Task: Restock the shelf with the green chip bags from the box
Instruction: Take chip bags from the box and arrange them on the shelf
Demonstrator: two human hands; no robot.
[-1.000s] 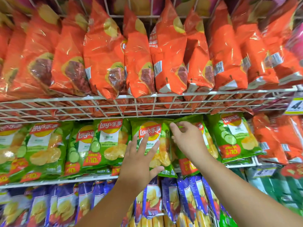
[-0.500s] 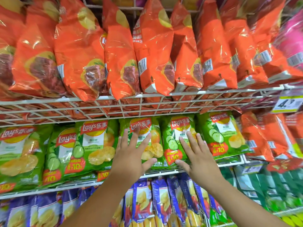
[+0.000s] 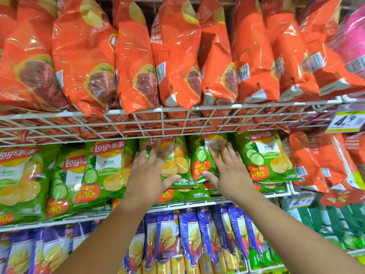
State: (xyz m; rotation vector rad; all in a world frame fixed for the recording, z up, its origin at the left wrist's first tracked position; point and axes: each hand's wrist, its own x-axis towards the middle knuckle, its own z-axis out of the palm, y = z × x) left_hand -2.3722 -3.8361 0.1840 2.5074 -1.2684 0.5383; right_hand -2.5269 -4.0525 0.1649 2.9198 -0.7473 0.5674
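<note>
A second ago the right hand (image 3: 227, 171) pinched the top edge of a green chip bag (image 3: 201, 161); now it lies flat on that bag's front, fingers straight. The left hand (image 3: 152, 175) has moved onto the neighbouring green bag (image 3: 177, 165), fingers reaching nearer its top.

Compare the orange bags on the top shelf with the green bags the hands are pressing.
The orange bags stand edge-on, showing backs and barcodes; the green bags face front, logos showing. Orange ones look larger and untouched; the left hand and right hand lie flat on two green ones. Both sit on white wire shelves.
</note>
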